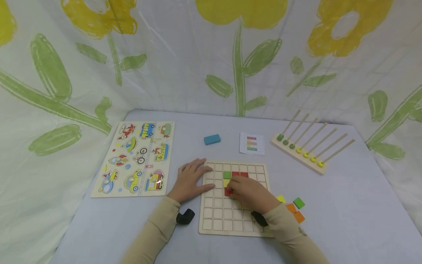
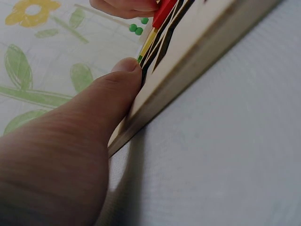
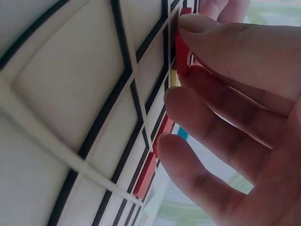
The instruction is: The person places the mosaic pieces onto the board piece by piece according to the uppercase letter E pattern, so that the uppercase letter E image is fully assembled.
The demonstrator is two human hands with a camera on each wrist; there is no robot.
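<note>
A square wooden grid board (image 1: 217, 232) lies on the table with its cells facing up. My right hand (image 1: 252, 194) is over its middle, pinching a red square tile (image 3: 182, 52) between thumb and fingers. The tile stands on edge against the grid in the right wrist view, just below a yellow tile (image 1: 226, 183). Above that sits a green tile (image 1: 227, 175), with two red tiles (image 1: 244, 174) to its right, partly behind my hand. My left hand (image 1: 189, 181) rests at the board's left edge, fingers spread, with the thumb (image 2: 127, 66) on the rim.
Loose yellow, green and orange tiles (image 1: 299, 217) lie right of the board. Behind it are a blue block (image 1: 212, 139) and a pattern card (image 1: 260, 145). A wooden bead rack with upright rods (image 1: 298, 156) stands back right; a vehicle puzzle board (image 1: 123, 159) lies left.
</note>
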